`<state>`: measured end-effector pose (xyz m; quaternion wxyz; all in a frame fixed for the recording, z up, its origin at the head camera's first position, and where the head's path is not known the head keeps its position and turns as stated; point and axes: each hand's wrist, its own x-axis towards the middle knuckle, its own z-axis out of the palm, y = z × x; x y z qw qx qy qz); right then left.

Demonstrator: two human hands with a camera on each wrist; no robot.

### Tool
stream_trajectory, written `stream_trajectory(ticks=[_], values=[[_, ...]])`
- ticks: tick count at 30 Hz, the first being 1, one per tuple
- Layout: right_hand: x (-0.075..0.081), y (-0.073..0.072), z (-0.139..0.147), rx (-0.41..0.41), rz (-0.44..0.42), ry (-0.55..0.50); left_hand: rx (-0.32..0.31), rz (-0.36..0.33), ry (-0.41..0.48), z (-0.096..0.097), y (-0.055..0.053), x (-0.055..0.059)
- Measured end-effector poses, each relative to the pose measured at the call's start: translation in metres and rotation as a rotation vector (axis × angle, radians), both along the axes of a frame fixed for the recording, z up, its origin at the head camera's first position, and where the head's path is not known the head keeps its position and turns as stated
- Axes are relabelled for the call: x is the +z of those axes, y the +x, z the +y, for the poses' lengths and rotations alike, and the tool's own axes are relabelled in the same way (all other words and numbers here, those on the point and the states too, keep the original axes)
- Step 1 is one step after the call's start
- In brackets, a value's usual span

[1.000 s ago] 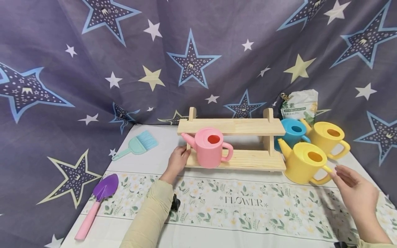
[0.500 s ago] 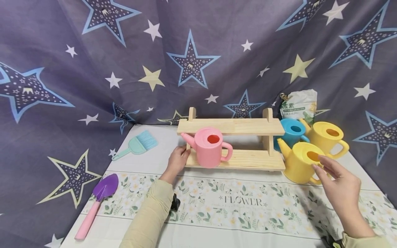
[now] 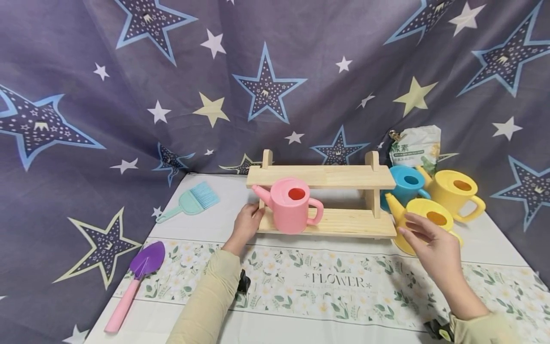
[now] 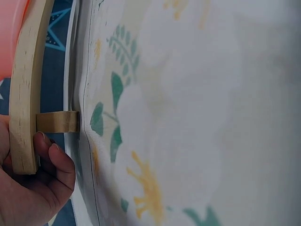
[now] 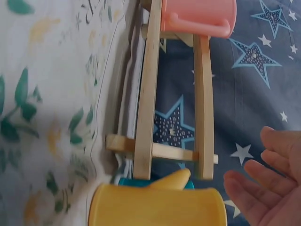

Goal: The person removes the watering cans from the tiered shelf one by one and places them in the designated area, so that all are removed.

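A two-tier wooden shelf (image 3: 339, 222) stands on the table, and a pink watering can (image 3: 289, 210) sits toward the left of its lower board. My left hand (image 3: 247, 223) grips the left end of that lower board; in the left wrist view, its fingers (image 4: 61, 162) curl round the wood. The right hand (image 3: 436, 248) hovers in front of the nearer yellow watering can (image 3: 429, 210), partly covering it, with nothing in the fingers. In the right wrist view, that hand (image 5: 270, 181) is spread beside the shelf's right end.
Behind the nearer can stand a second yellow watering can (image 3: 453, 188), a blue watering can (image 3: 401, 184) and a white printed bag (image 3: 414, 145) with a clip. A purple trowel (image 3: 136, 282) and a turquoise brush (image 3: 189, 200) lie at the left. A star-patterned curtain (image 3: 240, 28) hangs behind.
My right hand has moved left, from beside the nearer yellow can's handle to in front of its body. The left hand keeps its hold on the shelf, and the cans have not moved.
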<state>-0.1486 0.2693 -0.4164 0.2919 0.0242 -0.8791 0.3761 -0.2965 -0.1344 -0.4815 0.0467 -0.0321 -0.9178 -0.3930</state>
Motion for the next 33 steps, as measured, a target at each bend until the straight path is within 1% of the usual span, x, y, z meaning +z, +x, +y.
stream_trajectory(ticks=[5, 10, 16, 19, 25, 30, 33], values=[[-0.004, -0.007, -0.010, 0.076, 0.020, -0.016, 0.001, -0.001, 0.003, 0.000, -0.001, 0.000], [-0.005, -0.013, -0.022, 0.147, 0.023, -0.030, 0.001, 0.001, 0.010, 0.001, 0.001, 0.000], [-0.004, -0.022, -0.038, 0.228, 0.022, -0.057, 0.005, -0.025, 0.019, 0.002, 0.003, 0.001], [-0.003, -0.025, -0.045, 0.245, 0.002, -0.049, 0.008, -0.027, 0.018, 0.001, 0.003, 0.000], [-0.002, -0.030, -0.060, 0.270, -0.060, -0.031, 0.006, -0.001, 0.012, 0.001, 0.002, -0.001], [-0.001, -0.036, -0.072, 0.317, -0.136, -0.067, 0.007, 0.018, 0.022, 0.000, 0.001, 0.000], [-0.001, -0.039, -0.080, 0.338, -0.165, -0.087, 0.005, 0.013, 0.026, 0.000, 0.001, -0.001]])
